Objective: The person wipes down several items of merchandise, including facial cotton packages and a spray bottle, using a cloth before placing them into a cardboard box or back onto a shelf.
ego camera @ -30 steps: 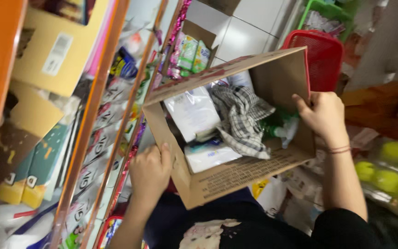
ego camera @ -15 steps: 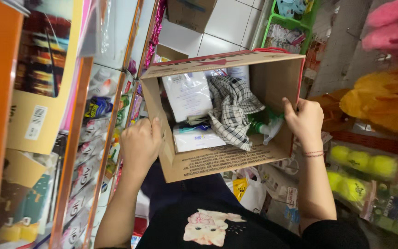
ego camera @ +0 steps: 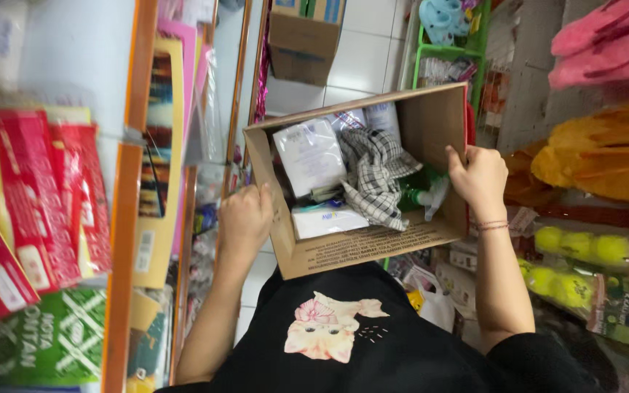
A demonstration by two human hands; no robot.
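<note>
I hold an open brown cardboard box in front of my chest with both hands. My left hand grips its left wall from outside. My right hand clasps the right wall, fingers over the rim. Inside lie white packets, a black-and-white checked cloth, a white tissue pack and a green spray bottle.
Orange-framed shelves with red and green packets stand close on my left. On the right hang yellow and pink items and packs of yellow-green balls. Another cardboard box sits on the white tiled floor ahead, by a green rack.
The view has swung along the aisle; the box stays in both hands and sits slightly more level. Different shelf goods now show on the left.
</note>
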